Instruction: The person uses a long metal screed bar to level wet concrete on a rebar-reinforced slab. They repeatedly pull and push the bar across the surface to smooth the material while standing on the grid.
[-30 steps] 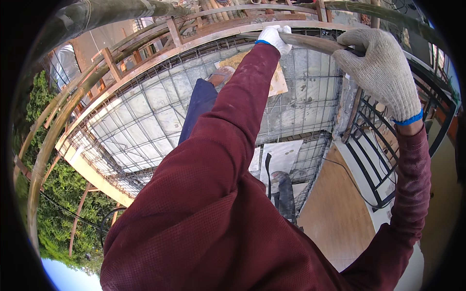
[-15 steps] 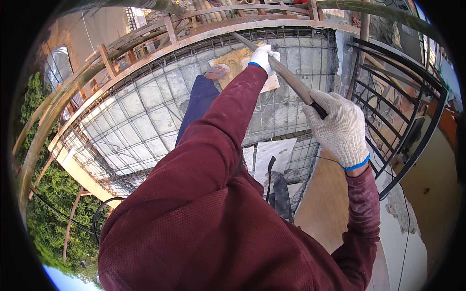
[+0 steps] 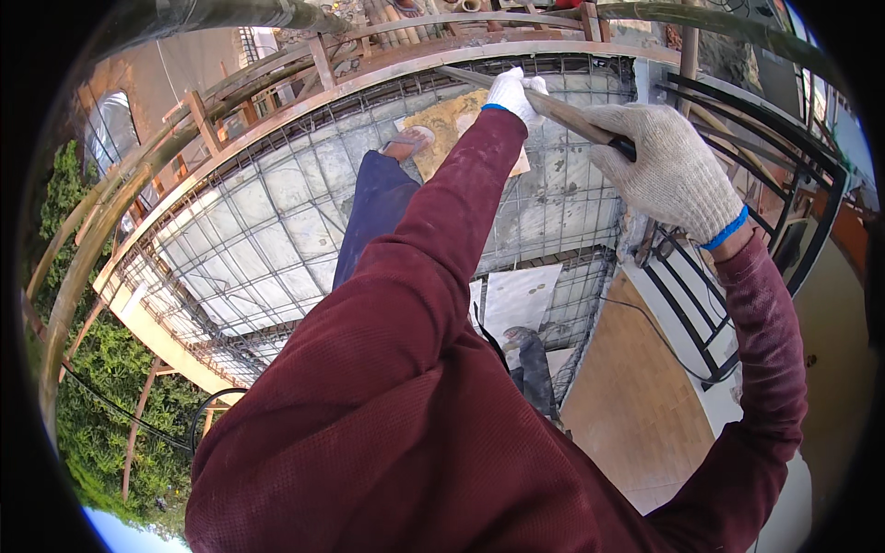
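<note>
We see a long, slender, grey-brown, wood-like pole (image 3: 573, 120) lying aslant from twelve o'clock to nearly two o'clock of the view, above a grid of thin grey steel bars (image 3: 277, 207). The white-gloved, blue-cuffed left grip (image 3: 513, 95), between twelve and one o'clock, is closed around the shaft at mid-length. The beige-gloved, blue-cuffed right grip (image 3: 668, 161), at two o'clock, is wrapped about the near end, where a short black section (image 3: 624, 147) shows. The far end reaches toward the curved, pale timber edge (image 3: 572, 48) at twelve o'clock; we cannot tell whether it touches. We judge the pole stiff, of moderate weight and hardly fragile; its length should make the far end swing widely for a small turn of the rear wrist. The shaft looks dry, so the knitted gloves should hold without much slipping. We would take hold as shown, one grip at the black end for steering and one at mid-shaft for support, keeping the near end clear of the black metal railing (image 3: 823, 230) at three o'clock.
</note>
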{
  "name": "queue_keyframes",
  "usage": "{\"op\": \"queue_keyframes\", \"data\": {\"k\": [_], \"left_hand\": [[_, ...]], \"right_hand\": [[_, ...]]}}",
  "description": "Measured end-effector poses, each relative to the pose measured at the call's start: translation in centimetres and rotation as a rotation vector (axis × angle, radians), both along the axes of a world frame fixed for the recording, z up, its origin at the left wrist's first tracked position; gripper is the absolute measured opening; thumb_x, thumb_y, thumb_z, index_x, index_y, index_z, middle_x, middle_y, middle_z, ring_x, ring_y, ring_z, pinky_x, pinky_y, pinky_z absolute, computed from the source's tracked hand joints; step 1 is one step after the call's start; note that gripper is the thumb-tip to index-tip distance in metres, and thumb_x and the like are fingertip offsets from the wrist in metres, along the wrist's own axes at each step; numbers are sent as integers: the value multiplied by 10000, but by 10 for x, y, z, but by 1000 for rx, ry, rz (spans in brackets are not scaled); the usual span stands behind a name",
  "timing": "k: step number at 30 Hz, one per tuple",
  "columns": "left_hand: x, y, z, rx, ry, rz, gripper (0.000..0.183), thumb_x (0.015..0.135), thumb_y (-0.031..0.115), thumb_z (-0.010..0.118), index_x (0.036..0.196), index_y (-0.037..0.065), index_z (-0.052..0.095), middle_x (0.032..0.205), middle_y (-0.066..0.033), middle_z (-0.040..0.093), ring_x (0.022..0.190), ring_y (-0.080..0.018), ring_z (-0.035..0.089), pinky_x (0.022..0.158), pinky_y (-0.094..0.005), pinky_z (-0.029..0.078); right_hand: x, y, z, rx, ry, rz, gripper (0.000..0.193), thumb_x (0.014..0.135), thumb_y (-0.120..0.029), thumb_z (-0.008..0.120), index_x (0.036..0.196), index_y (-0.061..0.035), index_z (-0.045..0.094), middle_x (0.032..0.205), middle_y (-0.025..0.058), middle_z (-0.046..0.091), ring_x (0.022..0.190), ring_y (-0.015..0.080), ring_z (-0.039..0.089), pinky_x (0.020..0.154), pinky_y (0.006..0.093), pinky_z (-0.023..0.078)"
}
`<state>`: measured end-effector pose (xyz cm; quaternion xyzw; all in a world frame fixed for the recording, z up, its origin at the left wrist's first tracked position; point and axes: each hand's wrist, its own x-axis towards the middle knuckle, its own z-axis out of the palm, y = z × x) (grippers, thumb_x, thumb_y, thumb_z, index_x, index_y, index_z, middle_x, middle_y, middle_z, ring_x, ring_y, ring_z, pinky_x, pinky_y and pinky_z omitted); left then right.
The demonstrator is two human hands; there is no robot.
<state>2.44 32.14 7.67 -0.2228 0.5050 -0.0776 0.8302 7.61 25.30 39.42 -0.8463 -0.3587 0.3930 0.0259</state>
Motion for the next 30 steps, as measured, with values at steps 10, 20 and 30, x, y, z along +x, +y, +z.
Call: {"op": "queue_keyframes", "data": {"k": [10, 20, 30], "left_hand": [[18, -13, -44, -83, -129, 26, 115, 962, 88, 608, 989, 69, 498, 796, -48, 572, 716, -214, 615, 694, -346, 550], [-181, -51, -62, 747, 1, -1056, 206, 945, 184, 666, 1011, 20, 560, 712, -95, 580, 513, -228, 602, 459, -374, 564], [-200, -71, -33, 394, -199, -540, 264, 1022, 320, 647, 1074, 97, 517, 777, -72, 561, 734, -248, 648, 698, -450, 619]], "right_hand": [[24, 9, 6, -80, -63, -136, 365, 906, -205, 619, 1203, -38, 750, 768, 189, 722, 724, 346, 723, 723, 445, 598], [-275, -89, -59, -145, 131, -271, 583, 819, -123, 704, 1344, -3, 481, 1008, 184, 579, 807, 348, 721, 614, 448, 607], [-269, -134, -74, 188, -149, -450, 573, 773, -100, 714, 1332, -103, 587, 1126, 147, 654, 861, 354, 712, 693, 458, 593]]}}
